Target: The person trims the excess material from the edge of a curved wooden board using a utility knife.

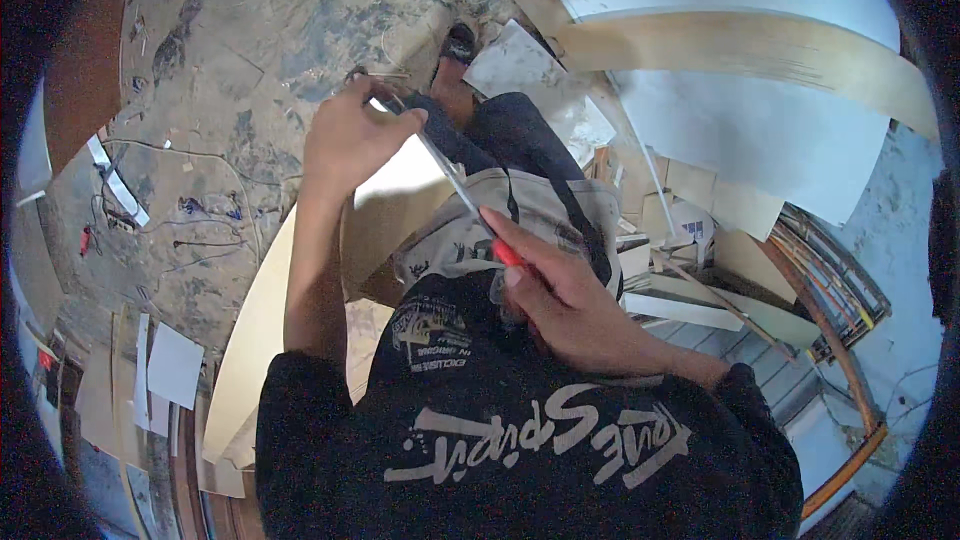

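Note:
My right hand (572, 305) is wrapped round the red handle of a long, slim metal tool (452, 175), possibly a file or a screwdriver. Its pale shaft slants away to the upper left, over my lap. The far end reaches my left hand (352, 135), whose thumb and fingers are bent together around that tip. A thin, small piece shows beside the left fingertips, too small to name. Whether the left fingers grip the tool's tip or this piece is hard to make out. Below the hands lies a light cloth (460, 230) across my lap.
Curved pale wood panels (250, 340) stand at my left side. Large white boards (740, 130) lean at the right, with a curved wooden strip (740, 37) across them. Cables (205, 152) trail over the dusty floor (300, 10). Offcuts and a rack (830, 280) crowd the right.

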Action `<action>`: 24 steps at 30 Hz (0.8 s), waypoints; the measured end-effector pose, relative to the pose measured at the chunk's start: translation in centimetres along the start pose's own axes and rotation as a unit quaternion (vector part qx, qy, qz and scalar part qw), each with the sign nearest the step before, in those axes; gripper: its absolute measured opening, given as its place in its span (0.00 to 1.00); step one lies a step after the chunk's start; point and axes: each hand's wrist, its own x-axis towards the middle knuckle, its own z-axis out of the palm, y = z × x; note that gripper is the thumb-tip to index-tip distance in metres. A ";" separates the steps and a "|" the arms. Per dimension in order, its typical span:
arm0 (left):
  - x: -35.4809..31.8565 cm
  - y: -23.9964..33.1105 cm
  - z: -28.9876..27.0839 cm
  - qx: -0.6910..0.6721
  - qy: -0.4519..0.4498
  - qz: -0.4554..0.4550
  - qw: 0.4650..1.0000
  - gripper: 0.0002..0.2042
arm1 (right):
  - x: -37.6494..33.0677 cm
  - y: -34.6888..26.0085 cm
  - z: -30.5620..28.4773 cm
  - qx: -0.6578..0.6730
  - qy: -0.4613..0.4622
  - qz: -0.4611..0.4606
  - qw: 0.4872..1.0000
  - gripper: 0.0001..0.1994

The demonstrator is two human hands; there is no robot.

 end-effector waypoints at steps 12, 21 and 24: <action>0.3 0.9 1.7 0.005 0.077 -0.043 0.996 0.23 | 4.1 4.9 1.4 -0.045 0.089 -0.106 0.989 0.26; -1.0 0.0 3.0 -0.049 0.166 0.037 0.984 0.12 | 5.7 5.4 0.9 -0.027 0.092 -0.057 0.994 0.24; -1.1 -1.1 2.5 -0.082 0.207 0.186 0.957 0.09 | 5.7 6.1 0.1 -0.018 0.087 -0.042 0.995 0.24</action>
